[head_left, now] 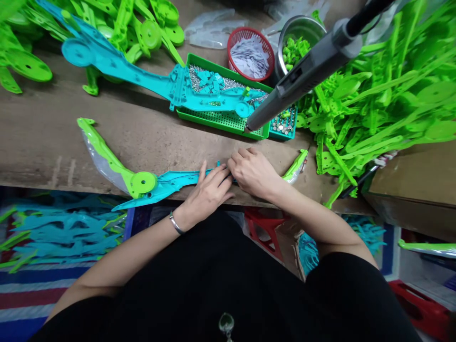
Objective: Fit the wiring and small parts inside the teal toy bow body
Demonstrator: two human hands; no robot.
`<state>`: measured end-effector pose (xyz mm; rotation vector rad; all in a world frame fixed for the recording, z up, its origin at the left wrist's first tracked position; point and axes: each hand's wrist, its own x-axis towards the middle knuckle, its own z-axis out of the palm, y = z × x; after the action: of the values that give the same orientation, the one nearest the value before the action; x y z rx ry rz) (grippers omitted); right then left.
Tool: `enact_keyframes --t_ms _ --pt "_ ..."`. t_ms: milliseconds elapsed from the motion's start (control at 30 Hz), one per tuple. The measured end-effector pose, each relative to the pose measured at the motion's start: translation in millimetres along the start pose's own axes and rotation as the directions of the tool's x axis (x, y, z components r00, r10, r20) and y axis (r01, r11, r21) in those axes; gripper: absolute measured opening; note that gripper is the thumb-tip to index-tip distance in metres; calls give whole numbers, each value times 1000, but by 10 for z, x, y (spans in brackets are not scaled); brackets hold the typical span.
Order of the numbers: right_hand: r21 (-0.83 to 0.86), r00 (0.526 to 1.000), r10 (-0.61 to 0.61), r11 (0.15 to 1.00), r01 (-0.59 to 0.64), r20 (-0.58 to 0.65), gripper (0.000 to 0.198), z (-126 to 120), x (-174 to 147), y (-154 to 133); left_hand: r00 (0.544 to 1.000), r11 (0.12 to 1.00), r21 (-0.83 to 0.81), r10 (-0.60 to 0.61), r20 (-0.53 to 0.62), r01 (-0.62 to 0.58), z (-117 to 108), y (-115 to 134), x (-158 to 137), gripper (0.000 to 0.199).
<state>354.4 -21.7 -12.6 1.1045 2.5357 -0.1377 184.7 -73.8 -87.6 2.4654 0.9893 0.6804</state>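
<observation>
Close to the table's front edge lies a long blue plastic part (178,179), joined on the left to a curved green arm (114,166) with a round disc and a clear edge. My left hand (210,190) grips the middle of the blue part, its fingers laid across it. Beside it and touching its fingertips, my right hand (252,172) is closed with bent fingers over the same part; whatever is in them is hidden. A shorter green and clear arm (296,166) sticks out to the right, partly behind my right wrist.
Beyond my hands, another blue body (149,81) rests across a green tray (224,122) of screws. A grey electric screwdriver (302,73) hangs tip-down there. A red basket (231,56), a metal bowl (283,35) and piles of green parts (377,104) stand around.
</observation>
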Motion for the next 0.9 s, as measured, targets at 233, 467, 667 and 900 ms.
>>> enact_keyframes --t_ms 233,467,667,900 --pt "453 977 10 887 90 -213 18 335 -95 298 998 999 -32 -6 -64 4 41 -14 -16 26" --pt "460 923 6 868 186 -384 23 599 -143 293 998 999 -36 -11 -59 9 8 -20 -16 26" --pt "284 965 -32 953 108 -261 33 553 -140 228 999 999 -37 -26 -41 24 -5 -14 -7 25" --pt "237 978 -14 969 65 -210 32 507 -132 171 998 998 -34 -52 -25 51 -21 -1 0 21"
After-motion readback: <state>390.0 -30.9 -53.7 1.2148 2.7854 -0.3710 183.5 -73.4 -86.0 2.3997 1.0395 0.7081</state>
